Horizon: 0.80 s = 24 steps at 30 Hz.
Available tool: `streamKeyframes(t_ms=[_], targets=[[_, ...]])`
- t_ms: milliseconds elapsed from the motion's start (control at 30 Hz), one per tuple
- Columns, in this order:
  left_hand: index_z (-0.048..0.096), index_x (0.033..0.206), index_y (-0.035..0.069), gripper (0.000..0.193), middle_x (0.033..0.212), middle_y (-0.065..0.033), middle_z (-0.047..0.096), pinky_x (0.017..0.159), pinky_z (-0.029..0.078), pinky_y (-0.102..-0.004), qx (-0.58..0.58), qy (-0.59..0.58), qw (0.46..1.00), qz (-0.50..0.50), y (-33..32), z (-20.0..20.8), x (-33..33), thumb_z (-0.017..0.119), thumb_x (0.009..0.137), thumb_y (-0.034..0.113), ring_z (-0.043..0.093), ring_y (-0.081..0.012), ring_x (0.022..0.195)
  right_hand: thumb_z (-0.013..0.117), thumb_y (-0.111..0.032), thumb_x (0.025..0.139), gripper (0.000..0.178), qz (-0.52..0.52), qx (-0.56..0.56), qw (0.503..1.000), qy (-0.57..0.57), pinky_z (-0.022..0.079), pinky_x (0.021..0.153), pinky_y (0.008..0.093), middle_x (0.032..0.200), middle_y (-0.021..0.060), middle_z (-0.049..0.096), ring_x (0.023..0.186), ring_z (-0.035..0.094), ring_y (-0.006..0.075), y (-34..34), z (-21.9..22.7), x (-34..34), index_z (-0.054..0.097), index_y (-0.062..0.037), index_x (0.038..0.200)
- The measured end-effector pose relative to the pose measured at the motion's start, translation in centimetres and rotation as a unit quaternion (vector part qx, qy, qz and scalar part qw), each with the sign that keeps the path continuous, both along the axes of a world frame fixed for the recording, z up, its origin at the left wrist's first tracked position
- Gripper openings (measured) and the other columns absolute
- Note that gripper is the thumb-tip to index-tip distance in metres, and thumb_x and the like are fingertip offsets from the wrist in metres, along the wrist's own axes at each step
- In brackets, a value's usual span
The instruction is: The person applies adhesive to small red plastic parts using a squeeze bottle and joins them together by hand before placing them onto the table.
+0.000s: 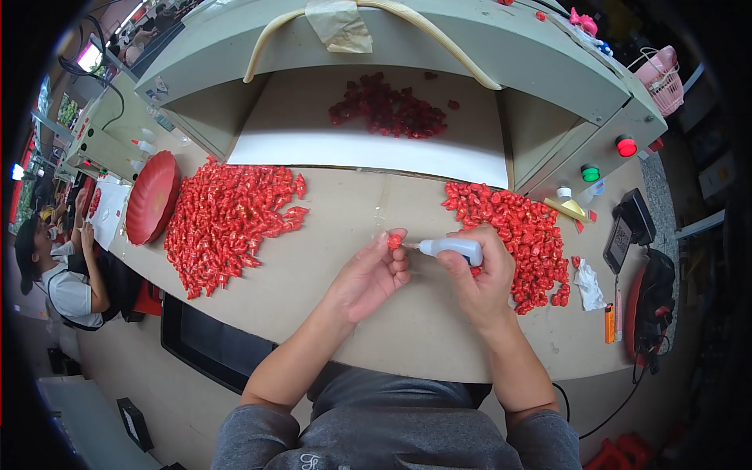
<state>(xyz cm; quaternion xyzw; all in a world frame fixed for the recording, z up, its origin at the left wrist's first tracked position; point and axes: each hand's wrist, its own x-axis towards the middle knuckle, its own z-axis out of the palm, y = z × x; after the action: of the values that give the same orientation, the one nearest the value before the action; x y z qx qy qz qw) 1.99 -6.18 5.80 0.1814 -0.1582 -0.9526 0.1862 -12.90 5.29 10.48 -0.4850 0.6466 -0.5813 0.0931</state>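
Observation:
Between the fingertips of my left hand is a small red plastic piece. My right hand is wrapped round a small translucent squeeze bottle, held almost level with its thin nozzle pointing left. The nozzle tip is at the red piece; whether it touches cannot be made out. Some red shows under my right hand, partly hidden by the fingers. A large heap of glossy red pieces lies on the left of the table. On the right, beside my right hand, is a heap of shorter red pieces.
A grey-green machine housing arches over the back, with dark red pieces on its white bed. A red scalloped bowl leans at the left. Tissue, an orange lighter and a phone lie right. A co-worker sits far left.

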Motion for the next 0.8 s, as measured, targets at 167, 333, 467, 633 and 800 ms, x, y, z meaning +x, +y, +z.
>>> streamKeyframes(t_ms=[167,333,467,633,800], targets=[[0.057,0.111,0.008,0.025,0.084,0.001,0.057,0.074,0.047,-0.0269,0.001,-0.021,1.0,-0.001,0.11,0.22,-0.01,0.05,0.099,0.03,0.053,-0.0106,0.079,0.079,-0.021,0.078,0.027,-0.004,0.0,1.0,0.027,0.048,0.062,0.0297,0.082,0.0091,0.062,0.071,0.062,0.0207,-0.27,-0.11,0.1,0.061,-0.0035,0.09],[0.058,0.111,0.008,0.025,0.085,0.0011,0.057,0.074,0.046,-0.0271,-0.001,-0.004,1.0,-0.011,0.02,0.06,0.03,0.05,0.1,0.029,0.052,-0.0106,0.079,0.079,-0.02,0.077,0.028,-0.004,0.001,1.0,0.026,0.048,0.062,0.0299,0.082,0.0092,0.062,0.071,0.062,0.0212,-0.28,-0.09,0.16,0.061,-0.0038,0.091],[0.058,0.11,0.008,0.024,0.085,0.001,0.057,0.074,0.046,-0.0274,-0.001,-0.006,1.0,-0.011,0.05,0.02,0.07,0.05,0.1,0.029,0.052,-0.0107,0.079,0.079,-0.02,0.077,0.028,-0.003,0.001,1.0,0.029,0.048,0.062,0.0296,0.081,0.0091,0.062,0.071,0.062,0.021,-0.28,-0.18,0.19,0.061,-0.0038,0.091],[0.058,0.11,0.008,0.025,0.085,0.001,0.056,0.074,0.046,-0.0277,-0.002,-0.015,1.0,-0.011,0.07,0.14,0.03,0.05,0.1,0.029,0.051,-0.011,0.079,0.079,-0.02,0.077,0.028,-0.001,0.003,1.0,0.011,0.048,0.061,0.0293,0.081,0.0088,0.061,0.07,0.062,0.0206,-0.24,-0.22,0.22,0.061,-0.004,0.09],[0.059,0.11,0.007,0.026,0.084,0.0009,0.056,0.073,0.046,-0.0277,-0.004,-0.02,1.0,-0.01,0.13,0.25,0.01,0.05,0.099,0.029,0.051,-0.0112,0.078,0.079,-0.019,0.078,0.026,-0.002,-0.009,0.999,0.037,0.047,0.061,0.0291,0.081,0.0086,0.061,0.07,0.062,0.0201,-0.31,-0.11,0.17,0.061,-0.0039,0.09]])
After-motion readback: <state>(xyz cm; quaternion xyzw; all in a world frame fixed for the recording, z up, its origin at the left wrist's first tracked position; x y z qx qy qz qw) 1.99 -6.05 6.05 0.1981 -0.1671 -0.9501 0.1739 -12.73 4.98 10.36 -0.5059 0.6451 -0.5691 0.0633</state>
